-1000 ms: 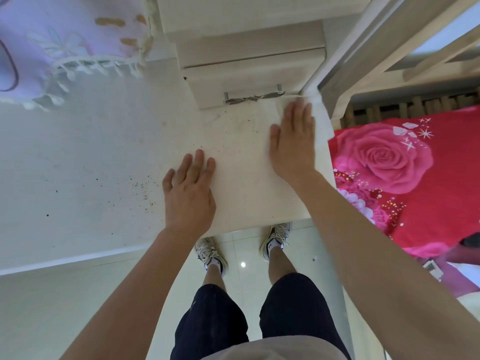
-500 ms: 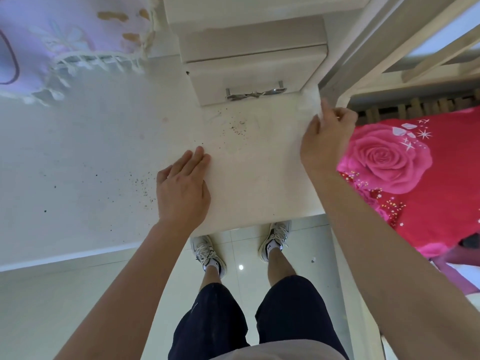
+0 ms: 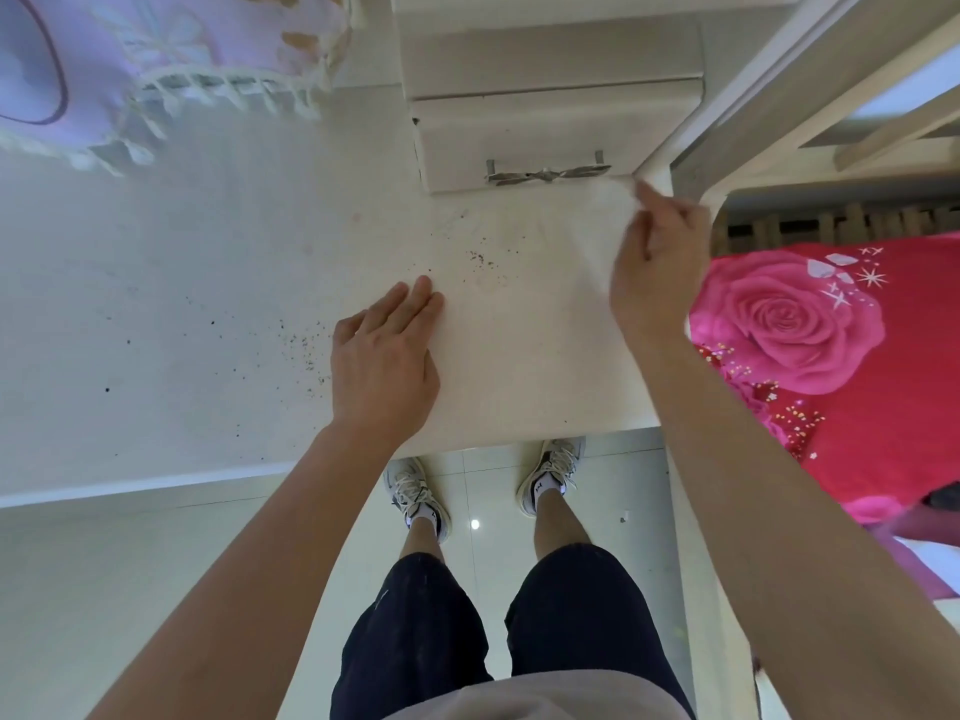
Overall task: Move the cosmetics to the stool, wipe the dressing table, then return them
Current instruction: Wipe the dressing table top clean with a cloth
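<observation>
We look straight down on the dressing table (image 3: 197, 283), its pale top filling the left and middle of the view and ending in a front edge above the glossy floor tiles (image 3: 104, 589). To the right, beside the table's end, we see a red bed cover (image 3: 831, 407) printed with a big pink rose. At the back of the top stands a white drawer unit (image 3: 545, 132) with a metal bow-shaped handle (image 3: 548, 174) on its lowest drawer. A lilac fringed cloth (image 3: 156, 54) lies over the far left corner.

Below the table edge we see the person's dark shorts (image 3: 415, 641) and two white trainers (image 3: 418, 493) on the tiles.

The left hand (image 3: 384, 366) rests palm down on the table top near the front edge, its fingers straight and pressed together, holding nothing. The right hand (image 3: 660, 267) is at the table's right end, just in front of the drawer unit, with thumb and fingers curled and pinching a thin white wipe (image 3: 618, 215). The wipe is lifted at the hand and trails down to the table surface. We cannot tell how much of it lies flat.

Dark specks (image 3: 306, 350) are scattered over the top just left of the left hand, and a smaller patch of crumbs (image 3: 480, 259) lies between the two hands.
</observation>
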Available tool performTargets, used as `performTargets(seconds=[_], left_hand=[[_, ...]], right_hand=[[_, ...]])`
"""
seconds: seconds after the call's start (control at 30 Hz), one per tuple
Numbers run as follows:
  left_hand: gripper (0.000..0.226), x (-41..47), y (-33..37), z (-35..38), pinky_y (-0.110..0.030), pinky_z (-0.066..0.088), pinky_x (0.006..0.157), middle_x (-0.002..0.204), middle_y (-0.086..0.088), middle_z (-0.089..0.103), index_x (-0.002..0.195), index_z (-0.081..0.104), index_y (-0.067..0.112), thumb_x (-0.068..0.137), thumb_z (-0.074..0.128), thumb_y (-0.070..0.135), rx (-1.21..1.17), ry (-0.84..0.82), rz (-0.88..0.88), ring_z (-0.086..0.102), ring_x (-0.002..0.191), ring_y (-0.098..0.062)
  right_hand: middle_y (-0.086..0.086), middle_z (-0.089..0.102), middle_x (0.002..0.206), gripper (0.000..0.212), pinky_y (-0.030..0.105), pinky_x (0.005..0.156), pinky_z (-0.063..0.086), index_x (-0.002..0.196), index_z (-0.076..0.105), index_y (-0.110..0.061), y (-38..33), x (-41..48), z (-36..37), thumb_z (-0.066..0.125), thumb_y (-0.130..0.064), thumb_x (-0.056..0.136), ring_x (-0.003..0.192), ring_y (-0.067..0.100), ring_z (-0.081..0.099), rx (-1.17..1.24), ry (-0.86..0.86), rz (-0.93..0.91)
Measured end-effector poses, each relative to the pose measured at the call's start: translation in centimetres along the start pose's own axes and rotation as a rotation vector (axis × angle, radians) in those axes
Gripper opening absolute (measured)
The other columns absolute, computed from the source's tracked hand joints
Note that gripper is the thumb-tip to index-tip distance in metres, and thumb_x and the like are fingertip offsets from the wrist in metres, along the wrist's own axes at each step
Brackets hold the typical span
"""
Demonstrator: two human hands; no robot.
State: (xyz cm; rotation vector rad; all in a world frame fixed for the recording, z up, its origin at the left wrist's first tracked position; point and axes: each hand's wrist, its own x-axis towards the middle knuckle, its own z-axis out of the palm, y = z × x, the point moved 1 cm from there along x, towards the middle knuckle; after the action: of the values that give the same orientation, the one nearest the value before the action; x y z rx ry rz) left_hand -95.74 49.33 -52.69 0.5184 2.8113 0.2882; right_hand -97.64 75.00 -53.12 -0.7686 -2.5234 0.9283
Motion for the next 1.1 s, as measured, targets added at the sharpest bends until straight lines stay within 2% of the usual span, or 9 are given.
performTargets(seconds=[0.17, 0.33, 0.43, 0.53, 0.67, 0.83, 0.93, 1.03, 1.1], left_hand=[[0.055, -0.1, 0.0, -0.1, -0.041, 0.029, 0.105, 0.153, 0.006, 0.039, 0.143, 0.047, 0.02, 0.089, 0.046, 0.011, 0.013, -0.012, 0.012, 0.035, 0.142, -0.018], [0.053, -0.1, -0.2, -0.2, -0.042, 0.032, 0.101, 0.15, 0.004, 0.042, 0.14, 0.051, 0.017, 0.088, 0.05, 0.008, -0.01, 0.001, 0.032, 0.04, 0.139, -0.02], [0.053, 0.0, -0.3, -0.3, -0.042, 0.033, 0.101, 0.15, 0.005, 0.043, 0.14, 0.051, 0.019, 0.088, 0.05, 0.009, -0.022, -0.006, 0.025, 0.04, 0.139, -0.018], [0.051, 0.2, -0.2, -0.4, -0.041, 0.034, 0.1, 0.148, 0.005, 0.045, 0.138, 0.054, 0.018, 0.088, 0.05, 0.008, -0.056, 0.018, 0.018, 0.042, 0.138, -0.018], [0.046, 0.3, -0.9, -1.3, -0.042, 0.042, 0.098, 0.14, 0.0, 0.055, 0.131, 0.06, 0.014, 0.088, 0.047, 0.004, -0.239, 0.115, -0.041, 0.053, 0.127, -0.023], [0.049, 1.1, -5.1, -3.2, -0.045, 0.033, 0.112, 0.146, -0.012, 0.047, 0.135, 0.055, 0.005, 0.088, 0.043, -0.002, -0.218, 0.239, -0.135, 0.039, 0.139, -0.029], [0.049, 1.4, -8.1, -4.2, -0.047, 0.03, 0.115, 0.148, -0.016, 0.044, 0.136, 0.053, 0.003, 0.088, 0.042, -0.004, -0.165, 0.241, -0.196, 0.034, 0.142, -0.031], [0.048, 1.6, -10.5, -5.0, -0.048, 0.03, 0.115, 0.148, -0.015, 0.043, 0.137, 0.051, 0.004, 0.09, 0.041, -0.002, -0.109, 0.236, -0.234, 0.035, 0.141, -0.031], [0.048, 1.7, -11.7, -5.3, -0.05, 0.033, 0.112, 0.149, -0.015, 0.043, 0.137, 0.052, 0.006, 0.09, 0.041, -0.001, -0.095, 0.237, -0.26, 0.038, 0.137, -0.034]], right_hand=[[0.018, 0.053, 0.125, 0.039, 0.033, 0.098, 0.043, 0.136, 0.058, -0.007, 1.5, -0.1, -0.6, 0.046, -0.011, 0.099, 0.113, 0.031, 0.05, -0.109, 0.125, 0.078], [0.016, 0.057, 0.129, 0.035, 0.042, 0.096, 0.043, 0.129, 0.062, -0.006, -1.6, -3.6, 2.3, 0.049, -0.013, 0.098, 0.113, 0.036, 0.053, -0.227, -0.307, -0.307], [0.01, 0.058, 0.13, 0.036, 0.032, 0.103, 0.041, 0.131, 0.061, -0.006, -1.6, -4.6, 1.7, 0.044, -0.019, 0.102, 0.118, 0.026, 0.053, -0.032, -0.245, -0.162], [0.007, 0.044, 0.148, 0.044, 0.03, 0.117, 0.029, 0.142, 0.051, -0.01, -0.8, -3.9, 1.0, 0.036, -0.027, 0.105, 0.138, 0.018, 0.039, 0.076, -0.18, 0.029], [0.012, 0.004, 0.165, 0.056, 0.04, 0.124, -0.001, 0.156, 0.014, -0.002, 0.2, -3.7, 2.6, 0.023, -0.029, 0.107, 0.153, 0.028, -0.002, -0.336, -0.391, -0.084], [0.018, -0.005, 0.164, 0.06, 0.047, 0.123, -0.004, 0.156, 0.005, -0.002, -2.7, -5.3, 6.0, 0.017, -0.032, 0.106, 0.151, 0.033, -0.008, -0.521, -0.301, -0.016], [0.018, 0.006, 0.163, 0.056, 0.053, 0.119, -0.003, 0.156, 0.017, -0.013, -6.3, -7.2, 8.4, 0.027, -0.033, 0.105, 0.15, 0.038, 0.002, -0.545, -0.31, -0.121], [0.012, 0.043, 0.139, 0.049, 0.044, 0.105, 0.026, 0.146, 0.045, -0.019, -8.2, -7.5, 8.5, 0.047, -0.017, 0.097, 0.128, 0.037, 0.038, -0.423, -0.348, -0.284], [0.015, 0.053, 0.12, 0.044, 0.041, 0.092, 0.037, 0.137, 0.057, -0.014, -8.0, -6.7, 7.1, 0.051, -0.008, 0.094, 0.108, 0.037, 0.048, -0.188, -0.302, -0.293]])
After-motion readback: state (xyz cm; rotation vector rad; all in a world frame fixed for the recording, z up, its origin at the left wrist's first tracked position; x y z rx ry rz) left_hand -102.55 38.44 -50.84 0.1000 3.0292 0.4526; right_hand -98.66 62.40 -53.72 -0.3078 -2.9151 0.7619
